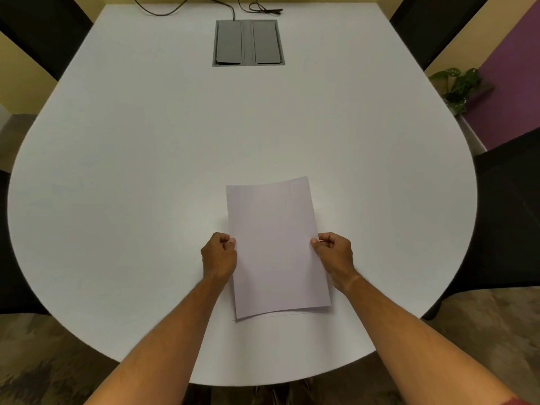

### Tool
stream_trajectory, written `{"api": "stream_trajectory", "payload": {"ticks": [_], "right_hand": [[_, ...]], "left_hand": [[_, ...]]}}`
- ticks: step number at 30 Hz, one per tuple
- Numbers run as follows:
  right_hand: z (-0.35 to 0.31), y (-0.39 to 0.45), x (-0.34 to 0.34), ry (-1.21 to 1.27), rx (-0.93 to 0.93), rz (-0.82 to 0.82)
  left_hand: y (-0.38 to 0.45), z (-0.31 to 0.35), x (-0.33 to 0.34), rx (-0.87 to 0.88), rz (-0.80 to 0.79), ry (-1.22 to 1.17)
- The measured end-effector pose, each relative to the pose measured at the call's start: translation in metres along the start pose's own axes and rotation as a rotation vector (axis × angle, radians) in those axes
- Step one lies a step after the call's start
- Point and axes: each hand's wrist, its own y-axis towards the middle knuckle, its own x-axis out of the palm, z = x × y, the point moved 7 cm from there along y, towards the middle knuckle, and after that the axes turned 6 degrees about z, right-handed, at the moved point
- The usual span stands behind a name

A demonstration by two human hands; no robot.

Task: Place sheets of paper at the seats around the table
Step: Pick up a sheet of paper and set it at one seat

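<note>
I have the stack of white paper sheets [276, 247] pinched by its two long edges, my left hand [219, 256] on the left edge and my right hand [333, 254] on the right, each with the thumb on top and the other fingers curled closed underneath. The stack sits over the near part of the white table [146, 176], on my side of the grey cable box [248, 42] set into the far middle of the tabletop, and well apart from it. A thin edge of a lower sheet peeps out below the top one at the near end; whether the stack is touching the table or held just above it I cannot tell. Black cables [204, 7] trail off beyond the cable box, black chairs [508, 217] stand around the table, and a green potted plant [457, 86] is off to the box's right
</note>
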Motion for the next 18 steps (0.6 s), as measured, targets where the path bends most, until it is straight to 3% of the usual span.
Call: {"api": "stream_trajectory", "payload": {"ticks": [10,18], "right_hand": [[-0.006,-0.018,-0.031,-0.017,-0.001,0.035],[-0.008,-0.02,-0.081,0.067,0.085,-0.077]], "left_hand": [[-0.01,0.027,-0.007,0.113,-0.026,-0.033],[-0.039,0.058,0.002,0.134,-0.072,-0.127]]}}
